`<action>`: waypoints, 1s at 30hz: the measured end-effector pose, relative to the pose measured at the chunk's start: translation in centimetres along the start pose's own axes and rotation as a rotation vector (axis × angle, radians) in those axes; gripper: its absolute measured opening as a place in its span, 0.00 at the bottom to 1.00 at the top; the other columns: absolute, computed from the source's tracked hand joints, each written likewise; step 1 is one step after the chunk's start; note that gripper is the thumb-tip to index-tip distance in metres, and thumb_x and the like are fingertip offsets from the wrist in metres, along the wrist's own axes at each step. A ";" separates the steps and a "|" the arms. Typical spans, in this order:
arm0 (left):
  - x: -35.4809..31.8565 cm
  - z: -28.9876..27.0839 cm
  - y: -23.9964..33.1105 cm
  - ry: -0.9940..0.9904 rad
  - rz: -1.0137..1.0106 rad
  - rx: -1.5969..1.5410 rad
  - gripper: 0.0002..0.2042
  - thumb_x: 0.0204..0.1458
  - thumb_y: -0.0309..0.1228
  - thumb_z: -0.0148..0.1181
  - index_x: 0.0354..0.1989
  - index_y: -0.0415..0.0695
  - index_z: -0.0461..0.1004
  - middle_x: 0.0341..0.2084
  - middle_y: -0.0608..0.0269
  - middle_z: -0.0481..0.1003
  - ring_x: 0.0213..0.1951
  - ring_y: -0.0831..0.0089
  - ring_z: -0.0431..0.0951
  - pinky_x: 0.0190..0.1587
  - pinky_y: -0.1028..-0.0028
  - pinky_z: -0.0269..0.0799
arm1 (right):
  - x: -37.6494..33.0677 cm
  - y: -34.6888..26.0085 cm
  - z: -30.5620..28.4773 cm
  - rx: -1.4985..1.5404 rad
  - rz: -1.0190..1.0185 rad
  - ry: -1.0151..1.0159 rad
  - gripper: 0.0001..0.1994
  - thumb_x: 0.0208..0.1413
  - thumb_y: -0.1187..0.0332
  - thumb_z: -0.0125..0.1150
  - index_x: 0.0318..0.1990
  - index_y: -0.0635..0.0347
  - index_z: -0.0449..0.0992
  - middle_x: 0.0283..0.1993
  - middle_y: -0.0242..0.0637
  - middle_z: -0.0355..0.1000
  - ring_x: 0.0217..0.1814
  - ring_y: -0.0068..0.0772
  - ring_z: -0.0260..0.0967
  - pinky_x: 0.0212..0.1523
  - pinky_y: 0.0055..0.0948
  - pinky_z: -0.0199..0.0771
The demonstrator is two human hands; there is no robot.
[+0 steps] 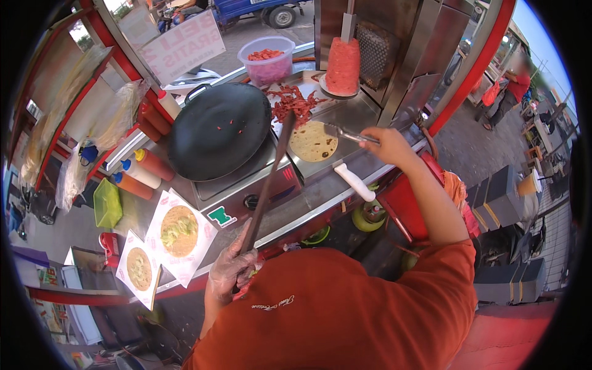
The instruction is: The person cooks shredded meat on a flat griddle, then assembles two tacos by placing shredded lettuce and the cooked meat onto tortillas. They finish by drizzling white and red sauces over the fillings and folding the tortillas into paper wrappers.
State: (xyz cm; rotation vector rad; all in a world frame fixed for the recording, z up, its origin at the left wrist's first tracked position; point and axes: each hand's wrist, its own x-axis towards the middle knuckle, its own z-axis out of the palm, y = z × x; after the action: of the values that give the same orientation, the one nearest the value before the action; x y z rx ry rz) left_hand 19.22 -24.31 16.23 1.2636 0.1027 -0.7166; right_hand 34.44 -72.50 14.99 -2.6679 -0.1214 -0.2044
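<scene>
My left hand (231, 271), in a clear plastic glove, is wrapped round the lower end of a long dark-brown wooden spatula (269, 185). Its upper end reaches the pile of red meat strips (293, 103) on the metal counter. Bare, my right hand (390, 148) grips metal tongs (354, 136), whose tips touch the right edge of a flat tortilla (313, 143). Below the tortilla lies a white knife handle (354, 182); I cannot make out its blade. To the left, a wide black pan (216, 132) sits on the stove with a few red scraps in it.
A red meat cone (343, 68) stands on a vertical spit. Behind the pan is a tub of red pieces (267, 61). Sauce bottles (140, 172) and a green basket (108, 203) are at left. Two topped tortillas (179, 233) lie on paper. A gas cylinder (369, 216) stands below.
</scene>
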 end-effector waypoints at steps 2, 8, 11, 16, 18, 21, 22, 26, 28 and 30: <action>1.9 0.9 0.2 -0.091 -0.072 0.034 0.40 0.63 0.24 0.54 0.84 0.57 0.47 0.29 0.68 0.66 0.19 0.84 0.61 0.18 0.81 0.57 | -0.2 -0.7 0.3 -0.166 -0.066 -0.058 0.17 0.62 0.54 0.69 0.50 0.54 0.85 0.40 0.50 0.82 0.44 0.58 0.81 0.45 0.52 0.79; 6.2 4.3 -0.2 -0.035 -0.136 0.107 0.40 0.63 0.29 0.57 0.84 0.55 0.49 0.32 0.68 0.66 0.17 0.83 0.60 0.19 0.81 0.56 | 0.3 -0.4 -0.2 -0.104 -0.121 0.133 0.17 0.62 0.57 0.69 0.53 0.56 0.84 0.43 0.48 0.82 0.45 0.58 0.80 0.46 0.50 0.80; 6.4 5.2 0.0 -0.022 -0.142 0.080 0.39 0.65 0.30 0.56 0.84 0.57 0.49 0.30 0.71 0.66 0.18 0.83 0.61 0.20 0.80 0.59 | -0.2 0.5 -0.6 -0.212 -0.217 0.029 0.16 0.62 0.56 0.68 0.52 0.53 0.84 0.39 0.46 0.80 0.41 0.56 0.80 0.42 0.52 0.80; 5.9 5.9 -0.1 0.021 -0.155 0.085 0.38 0.65 0.31 0.56 0.84 0.58 0.50 0.31 0.73 0.67 0.19 0.83 0.60 0.20 0.79 0.58 | -0.7 1.1 -0.3 -0.130 -0.190 0.141 0.15 0.63 0.56 0.67 0.51 0.53 0.85 0.37 0.45 0.80 0.40 0.54 0.81 0.40 0.51 0.80; 5.8 6.1 -0.4 0.032 -0.130 0.136 0.37 0.66 0.33 0.57 0.83 0.58 0.51 0.31 0.73 0.66 0.19 0.84 0.58 0.20 0.80 0.54 | -0.6 1.0 -0.1 -0.074 -0.212 0.260 0.15 0.63 0.57 0.67 0.51 0.53 0.85 0.37 0.45 0.80 0.40 0.54 0.80 0.40 0.51 0.80; 5.7 6.2 -0.7 0.041 -0.136 0.131 0.37 0.66 0.34 0.56 0.83 0.59 0.51 0.31 0.72 0.66 0.19 0.84 0.58 0.20 0.80 0.55 | -0.2 0.6 0.2 -0.156 -0.311 -0.135 0.14 0.63 0.61 0.68 0.52 0.55 0.85 0.41 0.45 0.82 0.40 0.55 0.80 0.41 0.47 0.79; 5.7 6.2 -0.8 0.056 -0.166 0.126 0.37 0.66 0.33 0.56 0.83 0.59 0.51 0.31 0.72 0.67 0.20 0.83 0.59 0.20 0.79 0.56 | -0.2 0.5 0.2 -0.104 -0.297 -0.009 0.14 0.63 0.61 0.69 0.52 0.55 0.85 0.41 0.45 0.82 0.41 0.55 0.80 0.42 0.47 0.79; 5.7 6.3 -1.1 0.061 -0.176 0.117 0.37 0.67 0.31 0.55 0.83 0.60 0.50 0.31 0.71 0.67 0.19 0.83 0.59 0.20 0.80 0.56 | -0.3 0.2 0.1 -0.030 -0.207 0.084 0.14 0.63 0.60 0.69 0.52 0.55 0.85 0.42 0.46 0.82 0.42 0.56 0.80 0.43 0.47 0.79; 5.7 6.4 -1.4 0.068 -0.185 0.099 0.37 0.67 0.31 0.55 0.84 0.59 0.50 0.32 0.70 0.66 0.19 0.83 0.59 0.19 0.81 0.56 | -0.6 0.3 0.3 -0.070 -0.212 0.023 0.14 0.63 0.60 0.69 0.52 0.55 0.85 0.42 0.46 0.82 0.43 0.56 0.80 0.43 0.47 0.79; 5.7 6.4 -1.6 0.062 -0.178 0.087 0.37 0.67 0.31 0.54 0.84 0.59 0.50 0.32 0.69 0.66 0.19 0.83 0.60 0.19 0.81 0.56 | -0.8 0.3 0.6 -0.105 -0.244 -0.147 0.14 0.62 0.61 0.69 0.51 0.55 0.85 0.42 0.47 0.82 0.42 0.56 0.80 0.43 0.48 0.79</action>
State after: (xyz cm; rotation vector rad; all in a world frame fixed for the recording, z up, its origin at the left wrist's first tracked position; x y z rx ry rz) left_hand 20.87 -32.64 14.47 1.3719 0.2395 -0.8418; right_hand 33.79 -72.54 14.25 -2.7662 -0.4974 -0.0931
